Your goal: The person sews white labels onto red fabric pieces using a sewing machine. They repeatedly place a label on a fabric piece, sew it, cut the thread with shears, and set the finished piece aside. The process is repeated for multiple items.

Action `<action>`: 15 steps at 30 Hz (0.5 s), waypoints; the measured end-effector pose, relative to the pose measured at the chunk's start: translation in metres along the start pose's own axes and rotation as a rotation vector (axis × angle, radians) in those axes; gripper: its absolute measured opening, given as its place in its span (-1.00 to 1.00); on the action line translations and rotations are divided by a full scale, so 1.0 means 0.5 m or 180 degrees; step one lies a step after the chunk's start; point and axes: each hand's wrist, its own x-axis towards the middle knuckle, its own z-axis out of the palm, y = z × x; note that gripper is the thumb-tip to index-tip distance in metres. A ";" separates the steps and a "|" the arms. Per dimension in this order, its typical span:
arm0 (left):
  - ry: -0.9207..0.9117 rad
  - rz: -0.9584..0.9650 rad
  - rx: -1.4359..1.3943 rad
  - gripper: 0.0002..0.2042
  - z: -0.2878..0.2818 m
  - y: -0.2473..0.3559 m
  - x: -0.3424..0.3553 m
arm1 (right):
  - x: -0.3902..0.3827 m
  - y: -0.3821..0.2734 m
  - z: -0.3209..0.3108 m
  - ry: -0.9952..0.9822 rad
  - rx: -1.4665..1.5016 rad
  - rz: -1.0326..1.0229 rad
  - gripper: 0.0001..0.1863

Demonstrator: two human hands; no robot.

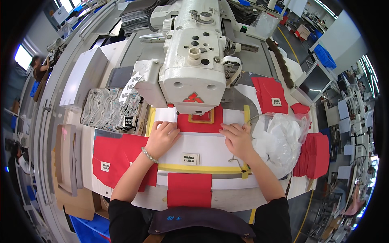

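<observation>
Under the head of a white industrial sewing machine (193, 69) lies a red fabric piece (194, 126) on a white board (202, 141) edged with yellow tape. A small yellow frame (201, 116) rests on the fabric beneath the machine head. My left hand (164, 137), wearing a beaded bracelet, lies on the board beside the fabric's left edge, fingers stretched forward. On the other side my right hand (238, 139) rests with its fingertips at the fabric's right edge. Both hands lie palm down, with nothing visible gripped. Closer to me on the board is a pale printed label (190, 158).
Red fabric pieces (121, 158) lie at left, another (189, 190) at the front edge, and stacks (312, 156) at right. Bundled labels (107, 109) fill a tray at left, near a white box (84, 79). A clear plastic bag (281, 139) sits beside my right forearm.
</observation>
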 end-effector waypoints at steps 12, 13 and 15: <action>-0.0256 -0.0272 -0.0220 -0.77 -0.005 0.002 0.002 | 0.010 -0.028 0.008 0.0086 0.0378 0.0416 -0.51; -0.0274 -0.0284 -0.0221 -0.76 -0.005 0.002 0.002 | 0.010 -0.027 0.012 0.0115 0.0391 0.0413 -0.51; -0.0267 -0.0294 -0.0255 -0.76 -0.004 0.002 0.001 | 0.007 -0.023 0.017 0.0164 0.0418 0.0410 -0.51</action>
